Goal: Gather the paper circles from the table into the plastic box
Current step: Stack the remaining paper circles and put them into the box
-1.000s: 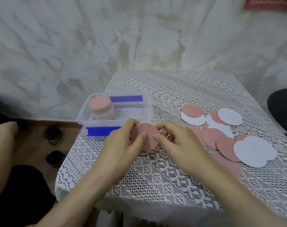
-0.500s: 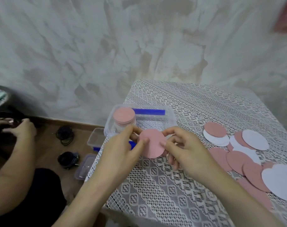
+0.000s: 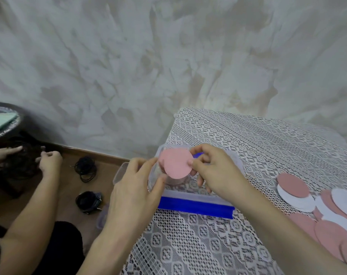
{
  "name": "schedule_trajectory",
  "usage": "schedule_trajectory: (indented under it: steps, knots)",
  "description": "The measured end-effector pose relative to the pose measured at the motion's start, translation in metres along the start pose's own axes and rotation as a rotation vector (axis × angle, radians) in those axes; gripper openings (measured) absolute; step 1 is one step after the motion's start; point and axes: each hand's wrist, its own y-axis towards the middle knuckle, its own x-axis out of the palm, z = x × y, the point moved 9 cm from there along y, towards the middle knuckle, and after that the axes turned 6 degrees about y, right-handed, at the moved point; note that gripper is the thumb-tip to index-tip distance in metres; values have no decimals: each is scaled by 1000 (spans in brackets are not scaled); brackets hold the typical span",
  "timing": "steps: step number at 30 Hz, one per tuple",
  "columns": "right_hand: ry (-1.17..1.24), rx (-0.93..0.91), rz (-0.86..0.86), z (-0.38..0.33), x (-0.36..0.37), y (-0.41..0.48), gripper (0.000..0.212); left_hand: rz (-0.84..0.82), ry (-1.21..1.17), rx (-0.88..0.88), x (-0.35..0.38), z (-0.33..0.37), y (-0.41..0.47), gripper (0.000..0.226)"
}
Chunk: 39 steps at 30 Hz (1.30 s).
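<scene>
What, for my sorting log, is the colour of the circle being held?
The held circle is pink; head view shows it.

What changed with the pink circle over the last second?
The left hand and right hand carried the pink circle forward, from in front of the plastic box to above the stack inside it. Nothing was let go: both keep their grip. Loose circles stayed on the table.

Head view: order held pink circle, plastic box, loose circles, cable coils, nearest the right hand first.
1. Held pink circle, pinched by the right hand.
2. Plastic box, just beneath.
3. Loose circles, table's right.
4. Cable coils, floor, far left.
</scene>
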Motion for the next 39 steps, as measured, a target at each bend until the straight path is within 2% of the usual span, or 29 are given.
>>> schedule_trajectory:
  steps: [2, 7, 11, 14, 18, 24, 33, 39]
  knots:
    - [-108, -8, -14, 3, 5, 7, 18, -15, -6, 3, 3, -1, 3, 52]
    - [-415, -115, -36, -5, 11, 8, 8, -27, -47, 24, 4, -2, 4, 47]
    - [-520, -124, -117, -11, 18, 1, 39, -16, -58, 41, 3, -1, 4, 41]
    - [-592, -185, -101, -16, 22, 7, 40, -22, -62, 43, 5, -1, 3, 43]
    - [-559, -245, -52, -21, 23, 18, 33, -37, -59, 28, 8, -4, 5, 50]
    - [-570, -226, -106, -21, 18, 6, 41, -37, -66, -3, 10, -7, 5, 51]
    - [-692, -185, 107, -18, -47, -63, 32, -54, -54, -51, 13, -9, 2, 53]
    - [-772, -105, 139, 2, -59, -96, 30, -87, -5, -113, 19, -7, -2, 52]
